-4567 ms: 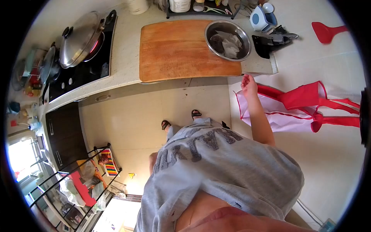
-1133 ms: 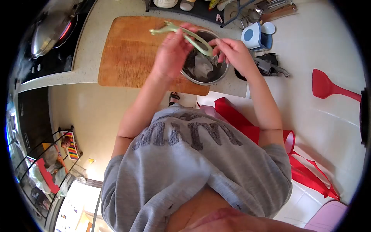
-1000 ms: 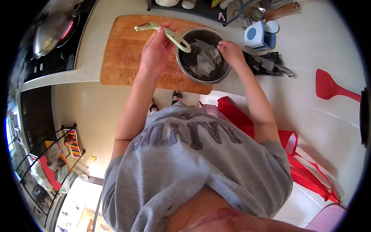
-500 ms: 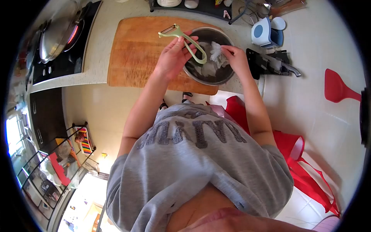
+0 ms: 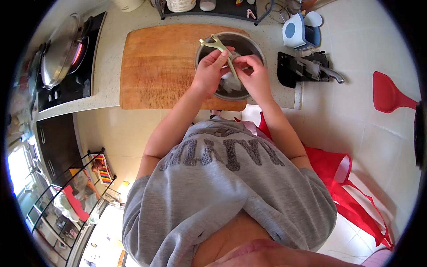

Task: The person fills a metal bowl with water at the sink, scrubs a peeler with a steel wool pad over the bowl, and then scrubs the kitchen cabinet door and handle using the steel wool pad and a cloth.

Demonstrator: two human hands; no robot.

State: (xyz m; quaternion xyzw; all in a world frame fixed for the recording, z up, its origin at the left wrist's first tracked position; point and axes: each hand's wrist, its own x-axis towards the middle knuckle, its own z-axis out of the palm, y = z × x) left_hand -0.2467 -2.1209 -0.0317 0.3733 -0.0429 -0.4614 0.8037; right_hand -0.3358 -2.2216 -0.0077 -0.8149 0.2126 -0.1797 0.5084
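My left hand point(image 5: 211, 73) holds a pale green peeler point(image 5: 217, 43) between thumb and fingers, its head pointing up and left. Against the lower part of its handle is my right hand point(image 5: 254, 80), fingers closed on crumpled whitish plastic point(image 5: 235, 54) that is mostly hidden. Both hands are above a steel bowl point(image 5: 247, 43), where more whitish plastic point(image 5: 230, 83) lies. The bowl rests on the right part of a wooden cutting board point(image 5: 153, 66).
A lidded pan point(image 5: 60, 53) sits on the black stove point(image 5: 88, 66), a burner glowing red beneath. Right of the bowl are a black knife holder point(image 5: 289, 66) and a blue-white holder point(image 5: 293, 32). A red spatula point(image 5: 386, 91) hangs at right; a red apron point(image 5: 327, 171) is below.
My right hand has moved left with the plastic, up to the peeler handle. My left hand has shifted slightly right and down, and the peeler now points more steeply.
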